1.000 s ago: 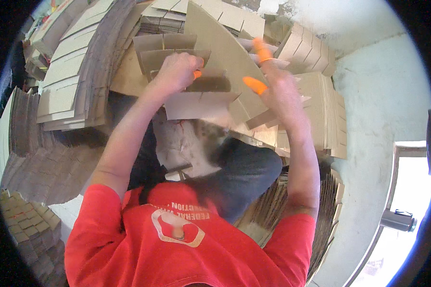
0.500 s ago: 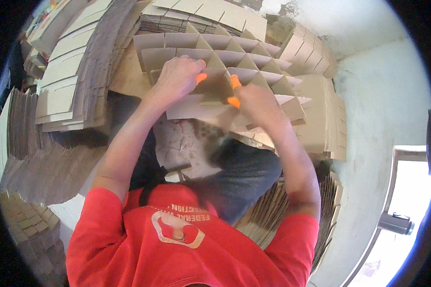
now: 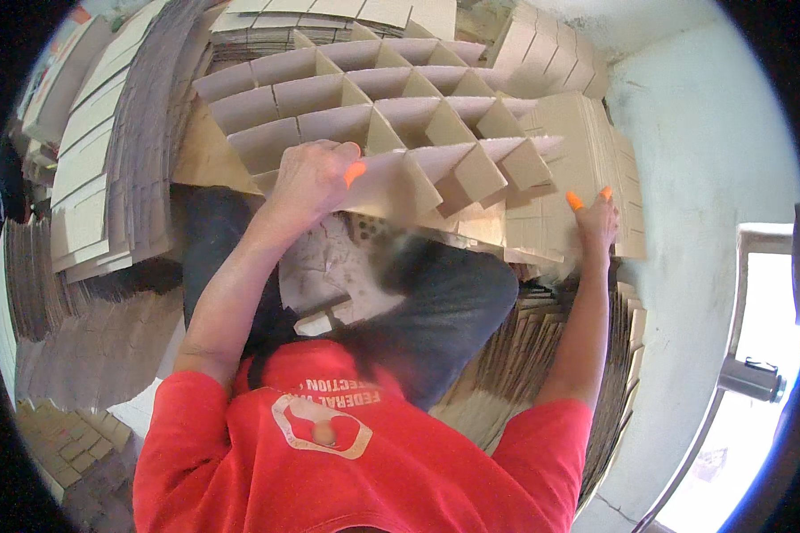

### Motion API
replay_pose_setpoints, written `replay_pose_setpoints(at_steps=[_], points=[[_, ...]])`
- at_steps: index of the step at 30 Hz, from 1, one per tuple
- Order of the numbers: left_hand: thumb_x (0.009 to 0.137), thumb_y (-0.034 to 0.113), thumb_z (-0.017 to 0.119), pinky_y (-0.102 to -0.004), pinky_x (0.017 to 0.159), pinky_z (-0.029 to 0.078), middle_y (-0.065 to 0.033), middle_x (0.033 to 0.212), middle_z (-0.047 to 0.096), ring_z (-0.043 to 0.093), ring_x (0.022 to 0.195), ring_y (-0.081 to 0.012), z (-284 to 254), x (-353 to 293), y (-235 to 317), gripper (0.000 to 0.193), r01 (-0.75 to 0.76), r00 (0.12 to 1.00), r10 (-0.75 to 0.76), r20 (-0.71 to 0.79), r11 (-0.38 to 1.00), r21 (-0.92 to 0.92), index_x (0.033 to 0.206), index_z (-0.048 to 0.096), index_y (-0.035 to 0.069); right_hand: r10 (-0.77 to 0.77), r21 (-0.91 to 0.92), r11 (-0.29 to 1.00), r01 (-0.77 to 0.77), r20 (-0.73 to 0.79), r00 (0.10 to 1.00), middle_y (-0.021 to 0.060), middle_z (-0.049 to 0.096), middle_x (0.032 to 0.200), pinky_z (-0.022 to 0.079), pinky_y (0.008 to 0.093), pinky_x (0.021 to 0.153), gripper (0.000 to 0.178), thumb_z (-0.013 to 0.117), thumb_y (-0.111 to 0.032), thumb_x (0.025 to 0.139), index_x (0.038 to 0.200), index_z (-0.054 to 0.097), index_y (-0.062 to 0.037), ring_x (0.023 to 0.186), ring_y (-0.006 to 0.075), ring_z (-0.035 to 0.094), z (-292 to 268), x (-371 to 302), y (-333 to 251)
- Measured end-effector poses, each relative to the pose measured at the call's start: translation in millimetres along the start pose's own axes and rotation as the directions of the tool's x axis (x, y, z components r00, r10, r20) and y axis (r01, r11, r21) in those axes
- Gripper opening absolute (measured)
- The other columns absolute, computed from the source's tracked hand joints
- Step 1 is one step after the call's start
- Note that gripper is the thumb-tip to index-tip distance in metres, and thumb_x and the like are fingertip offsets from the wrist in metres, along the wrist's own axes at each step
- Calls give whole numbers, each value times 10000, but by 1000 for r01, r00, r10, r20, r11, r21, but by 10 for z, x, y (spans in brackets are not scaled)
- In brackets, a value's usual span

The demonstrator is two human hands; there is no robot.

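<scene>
A crossed cardboard divider grid lies tilted in front of me, its upright strips slotted together into cells. My left hand is closed on its nearest strip, and an orange finger cover shows at the fingertips. Off to the right, my right hand is at the near edge of a stack of slotted cardboard sheets. Two of its fingertips wear orange covers and stand apart. I see nothing between them.
Tall piles of slotted strips rise on the left, and another pile stands behind the grid. More sheets lean at the back right. A pale wall bounds the right side. Below my right forearm stand packed cardboard strips.
My right hand has left the grid and moved right to the stack of sheets. My left hand stays on the grid, which has shifted slightly left and turned.
</scene>
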State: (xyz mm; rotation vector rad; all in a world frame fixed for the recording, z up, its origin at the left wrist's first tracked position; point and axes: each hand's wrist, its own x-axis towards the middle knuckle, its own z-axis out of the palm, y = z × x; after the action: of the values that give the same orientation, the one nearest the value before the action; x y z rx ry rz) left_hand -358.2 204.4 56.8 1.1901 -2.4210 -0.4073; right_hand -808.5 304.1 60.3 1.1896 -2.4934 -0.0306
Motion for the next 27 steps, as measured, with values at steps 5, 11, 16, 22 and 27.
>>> replay_pose_setpoints(at_steps=[5,11,16,22,27], points=[[796,279,710,-468,1001,413,-161,1301,541,458,1268,-326,1,94,115,554,-219,959,232,-163,971,94,1269,524,57,-123,-56,991,119,-70,990,186,566,1244,399,492,965,643,782,-350,721,1205,544,0,1170,371,512,187,-77,198],[810,416,667,-513,1128,249,-151,1456,409,284,1409,-312,147,258,247,775,-344,938,320,135,908,240,1435,363,73,150,226,966,-126,-96,984,209,625,1108,461,424,906,475,760,-234,769,1140,568,-8,1035,349,596,85,160,279],[800,415,682,-465,1097,320,-148,1392,489,408,1322,-334,-191,191,302,720,-297,929,333,-163,932,209,1379,449,56,436,840,535,-95,-178,882,163,634,1137,511,402,869,427,694,-192,849,1196,557,14,1050,287,598,-154,262,506],[711,345,786,-404,853,506,-129,1105,665,605,1030,-321,-547,-529,-225,635,43,959,3,-283,987,156,1247,590,65,220,637,651,412,-678,702,134,667,1114,512,338,867,397,678,-23,854,1235,584,36,904,167,629,-1416,115,-306],[713,248,797,-403,827,506,-144,1099,661,613,998,-318,-474,-770,-375,595,27,977,-23,-214,999,17,1239,594,62,-340,675,429,600,-495,800,71,613,1244,492,221,792,570,728,-3,793,1333,552,-55,945,67,560,-2210,-268,-1030]])
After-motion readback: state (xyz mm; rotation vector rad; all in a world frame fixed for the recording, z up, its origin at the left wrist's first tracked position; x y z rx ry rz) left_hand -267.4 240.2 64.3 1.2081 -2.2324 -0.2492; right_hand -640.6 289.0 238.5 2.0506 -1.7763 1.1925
